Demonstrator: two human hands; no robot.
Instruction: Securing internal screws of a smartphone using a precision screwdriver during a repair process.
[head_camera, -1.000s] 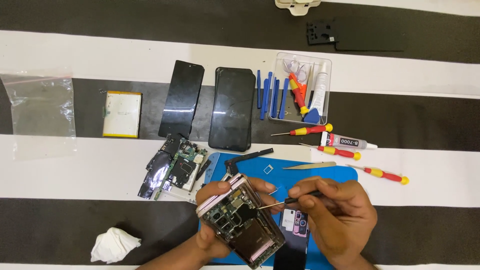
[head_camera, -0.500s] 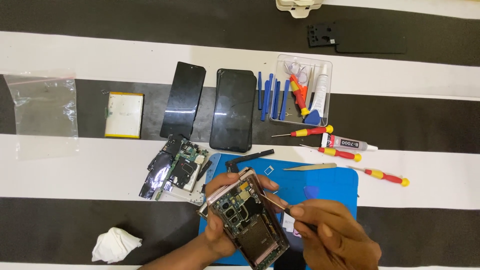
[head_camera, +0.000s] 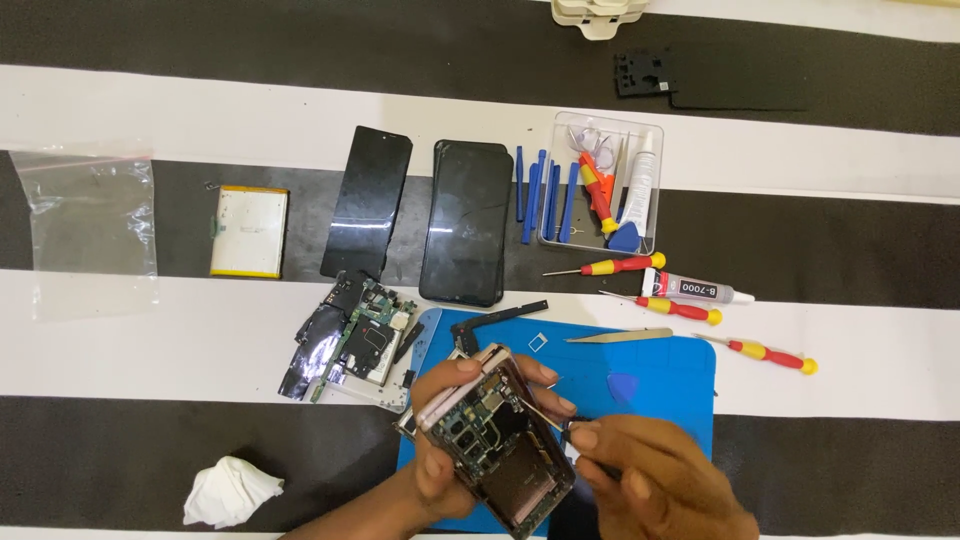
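Note:
My left hand (head_camera: 455, 440) grips an opened phone body (head_camera: 500, 440) with its circuit boards showing, tilted above the blue work mat (head_camera: 660, 385). My right hand (head_camera: 650, 485) pinches a thin metal tool (head_camera: 540, 412) whose tip rests on the phone's upper inside. A second small dark piece sits under my right fingers, partly hidden.
On the striped cloth lie a battery (head_camera: 250, 231), two black screen panels (head_camera: 367, 202) (head_camera: 466, 221), a loose circuit board pile (head_camera: 350, 335), blue pry sticks (head_camera: 540, 195), a clear tool tray (head_camera: 605, 180), several red-yellow screwdrivers (head_camera: 605, 266), a glue tube (head_camera: 695, 290), tweezers (head_camera: 620, 336), a plastic bag (head_camera: 88, 215) and a crumpled tissue (head_camera: 230, 492).
My right hand has slid down and left with the thin tool. The phone body has turned slightly in my left hand, and the tool tip now sits on its upper inside.

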